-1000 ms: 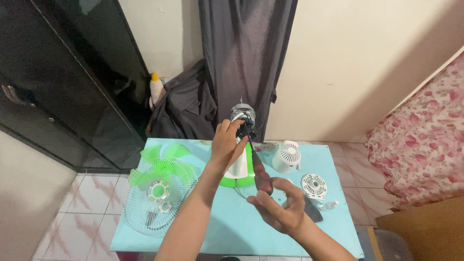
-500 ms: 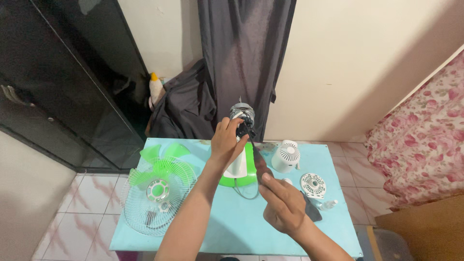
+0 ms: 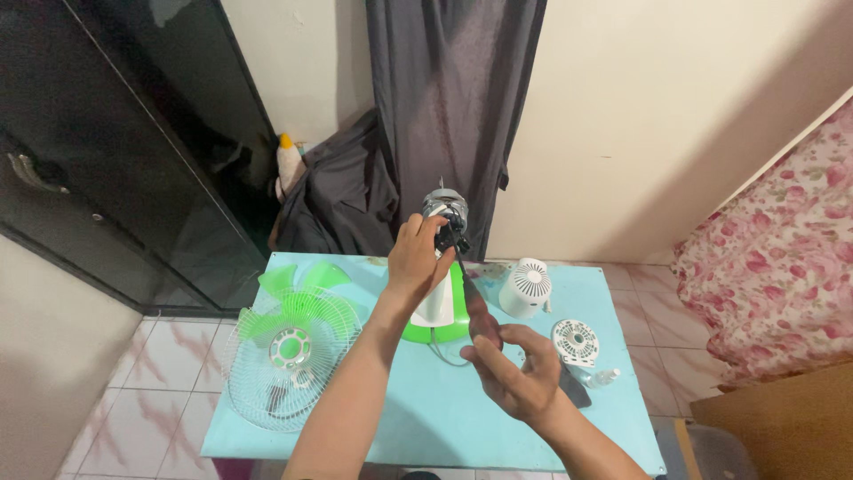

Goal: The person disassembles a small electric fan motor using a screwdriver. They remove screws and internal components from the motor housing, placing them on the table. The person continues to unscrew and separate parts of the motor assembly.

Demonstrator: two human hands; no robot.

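While the white wire grille [image 3: 286, 356] and green blade [image 3: 293, 293] lie at the left of the turquoise bench [image 3: 426, 418], your left hand [image 3: 418, 258] grips the fan motor [image 3: 444, 209] atop the white-and-green fan stand [image 3: 437, 311] at bench centre. Your right hand [image 3: 515, 373] holds a dark screwdriver [image 3: 475, 307], tip against the motor. A white rear housing [image 3: 526, 287] and round cap [image 3: 576, 342] sit further right.
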